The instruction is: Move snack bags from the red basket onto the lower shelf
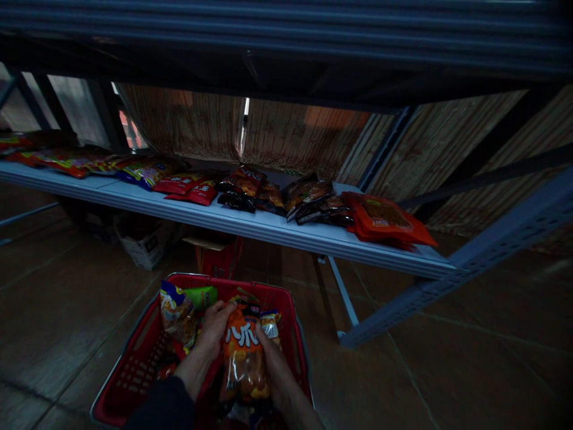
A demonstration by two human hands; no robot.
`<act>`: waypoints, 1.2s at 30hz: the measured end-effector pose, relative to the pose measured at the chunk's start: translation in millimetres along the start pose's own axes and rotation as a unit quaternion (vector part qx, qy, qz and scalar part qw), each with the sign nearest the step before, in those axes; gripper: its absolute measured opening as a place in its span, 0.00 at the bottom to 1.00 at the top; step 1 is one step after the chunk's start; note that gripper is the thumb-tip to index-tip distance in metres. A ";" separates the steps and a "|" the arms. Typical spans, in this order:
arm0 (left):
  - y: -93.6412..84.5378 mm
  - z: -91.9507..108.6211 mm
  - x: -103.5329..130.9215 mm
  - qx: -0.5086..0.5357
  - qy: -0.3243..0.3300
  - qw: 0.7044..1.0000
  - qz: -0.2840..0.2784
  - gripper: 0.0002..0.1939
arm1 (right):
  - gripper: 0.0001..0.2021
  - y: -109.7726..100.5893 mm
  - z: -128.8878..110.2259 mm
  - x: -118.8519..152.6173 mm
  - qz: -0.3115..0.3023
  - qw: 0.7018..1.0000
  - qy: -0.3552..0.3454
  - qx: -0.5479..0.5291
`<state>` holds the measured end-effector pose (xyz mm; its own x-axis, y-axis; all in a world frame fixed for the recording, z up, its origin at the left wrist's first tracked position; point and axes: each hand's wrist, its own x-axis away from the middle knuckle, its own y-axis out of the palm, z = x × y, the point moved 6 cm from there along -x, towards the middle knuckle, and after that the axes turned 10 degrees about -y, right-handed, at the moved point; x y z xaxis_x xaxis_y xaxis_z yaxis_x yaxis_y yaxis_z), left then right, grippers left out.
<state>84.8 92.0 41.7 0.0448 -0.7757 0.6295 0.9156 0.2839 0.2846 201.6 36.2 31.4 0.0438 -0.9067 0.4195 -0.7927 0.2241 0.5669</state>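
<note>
An orange snack bag (245,352) with white lettering is held over the red shopping basket (101,406). My left hand (215,327) grips its upper left side, fingers closed at the edge. On the bag's right side lies my right hand (274,364), its thumb on the front and the other fingers hidden behind. Inside the basket, a blue and yellow bag (176,313) leans at the left, beside a green packet (202,297). Another blue-topped packet (270,325) shows just right of the held bag.
A metal shelf (179,210) crosses ahead, bearing red bags (193,186), dark bags (313,200) and orange packets (387,218). Its slanting upright (403,304) stands at the right. Below are a white carton (145,242) and a red box (219,257). Another shelf (286,36) hangs overhead.
</note>
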 end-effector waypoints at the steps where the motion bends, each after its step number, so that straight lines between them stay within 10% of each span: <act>1: 0.2 -0.5 0.1 0.008 -0.003 1.000 -0.002 0.13 | 0.22 1.6 0.5 2.3 -0.014 1.000 0.011 -0.008; 10: -1.6 -7.9 -5.0 0.039 -0.015 0.999 -0.021 0.13 | 0.17 -5.8 5.0 6.8 -0.026 0.999 -0.022 -0.013; 16: 11.3 -2.3 0.4 -0.039 -0.007 0.990 -0.138 0.17 | 0.17 -17.2 6.4 5.1 0.005 0.999 -0.042 0.011; 27: -2.6 -2.0 0.1 -0.029 -0.003 1.000 0.009 0.09 | 0.18 -8.1 2.1 9.5 -0.016 0.998 -0.031 0.042; 36: -2.6 -5.2 -1.7 -0.011 -0.043 0.999 -0.005 0.15 | 0.19 -12.9 -1.2 9.7 0.018 0.997 -0.036 0.062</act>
<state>84.4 89.6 36.1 0.0030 -0.7270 0.6866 0.9245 0.2636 0.2752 213.0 24.9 29.0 -0.0271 -0.9232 0.3834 -0.8627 0.2153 0.4576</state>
